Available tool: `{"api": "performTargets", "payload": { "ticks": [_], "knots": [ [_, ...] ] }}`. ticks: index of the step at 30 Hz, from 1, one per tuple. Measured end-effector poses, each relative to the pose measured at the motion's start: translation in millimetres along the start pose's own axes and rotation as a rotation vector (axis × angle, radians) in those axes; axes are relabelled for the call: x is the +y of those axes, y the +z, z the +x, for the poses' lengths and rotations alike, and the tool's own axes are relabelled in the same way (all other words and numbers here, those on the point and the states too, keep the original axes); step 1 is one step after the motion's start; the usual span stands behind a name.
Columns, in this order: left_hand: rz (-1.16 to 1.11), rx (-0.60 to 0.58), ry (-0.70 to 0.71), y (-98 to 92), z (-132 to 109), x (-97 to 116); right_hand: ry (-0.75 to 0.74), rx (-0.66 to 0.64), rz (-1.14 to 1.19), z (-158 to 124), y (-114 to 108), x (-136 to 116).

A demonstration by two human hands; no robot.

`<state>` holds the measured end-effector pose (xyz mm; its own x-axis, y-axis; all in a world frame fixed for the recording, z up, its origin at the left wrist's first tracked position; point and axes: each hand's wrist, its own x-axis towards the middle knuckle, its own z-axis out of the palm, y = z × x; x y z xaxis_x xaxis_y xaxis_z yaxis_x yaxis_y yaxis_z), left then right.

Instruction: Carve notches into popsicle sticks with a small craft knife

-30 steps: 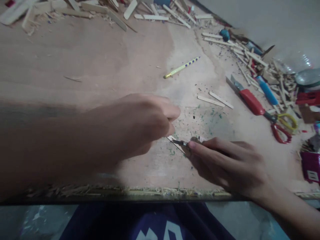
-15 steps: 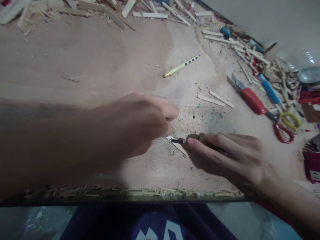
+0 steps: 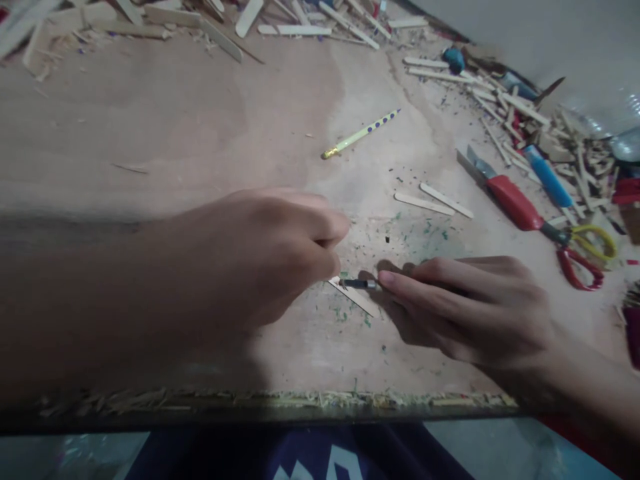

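My left hand (image 3: 260, 257) is closed in a loose fist and presses down on one end of a thin wooden stick (image 3: 356, 298) lying on the plywood board (image 3: 200, 133). My right hand (image 3: 470, 310) grips a small craft knife (image 3: 357, 284) with fingers wrapped round its handle. The dark blade tip rests on the stick, just right of my left fingers. Most of the knife handle is hidden under my right hand.
A yellow dotted pencil (image 3: 360, 134) lies beyond the hands. Two loose sticks (image 3: 433, 200) lie to the right, then a red utility knife (image 3: 507, 200), a blue-handled tool (image 3: 547, 177) and scissors (image 3: 583, 257). Piles of wooden sticks (image 3: 520, 113) line the far and right edges.
My right hand has slid a little to the right and down, drawing the knife along the stick. My left hand stays pressed on the stick.
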<state>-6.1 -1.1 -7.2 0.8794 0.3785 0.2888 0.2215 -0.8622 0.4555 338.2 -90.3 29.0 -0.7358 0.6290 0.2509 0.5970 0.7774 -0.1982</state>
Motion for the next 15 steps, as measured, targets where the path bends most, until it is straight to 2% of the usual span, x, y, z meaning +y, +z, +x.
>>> {"api": "performTargets", "payload": {
  "ticks": [2,4,9,15],
  "knots": [
    [-0.008,0.082,0.08,-0.9,0.3,-2.5,-0.022,0.024,0.009,0.8,5.0,3.8],
    [0.01,0.117,0.099,-1.6,1.0,-5.9,-0.052,0.04,0.003,4.6,8.6,9.3],
    [0.055,0.119,0.048,-6.4,3.9,-10.6,-0.122,0.042,0.009,21.0,11.1,25.9],
    [0.031,0.083,-0.03,-14.9,8.1,-3.0,-0.158,0.017,0.041,30.1,11.6,33.0]
  ]
}}
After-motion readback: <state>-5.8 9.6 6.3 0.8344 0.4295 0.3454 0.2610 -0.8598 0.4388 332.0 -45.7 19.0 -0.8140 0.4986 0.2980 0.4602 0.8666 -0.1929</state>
